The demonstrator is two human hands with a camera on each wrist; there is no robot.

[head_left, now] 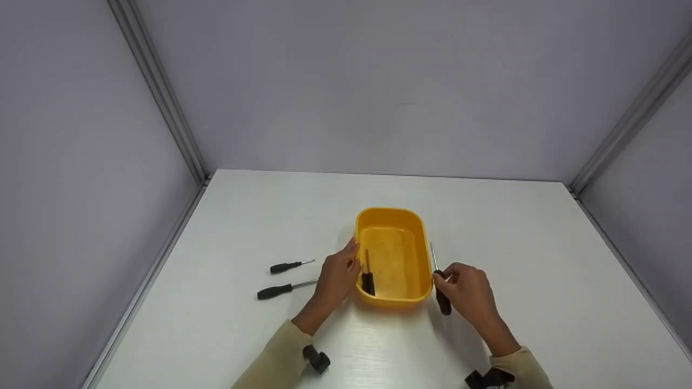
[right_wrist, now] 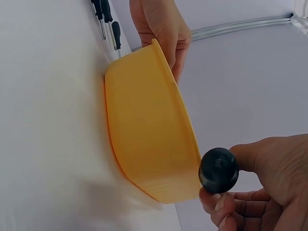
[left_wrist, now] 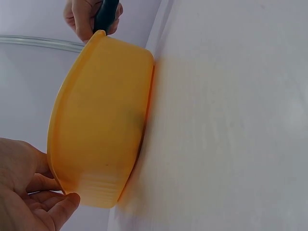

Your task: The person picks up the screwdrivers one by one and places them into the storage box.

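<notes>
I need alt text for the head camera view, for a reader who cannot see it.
A person's right hand holds a black-handled screwdriver beside a yellow tub on a white table, while the left hand rests against the tub's other side. One screwdriver lies inside the tub; two more lie left of it.

Head high, wrists low, sharing tub
</notes>
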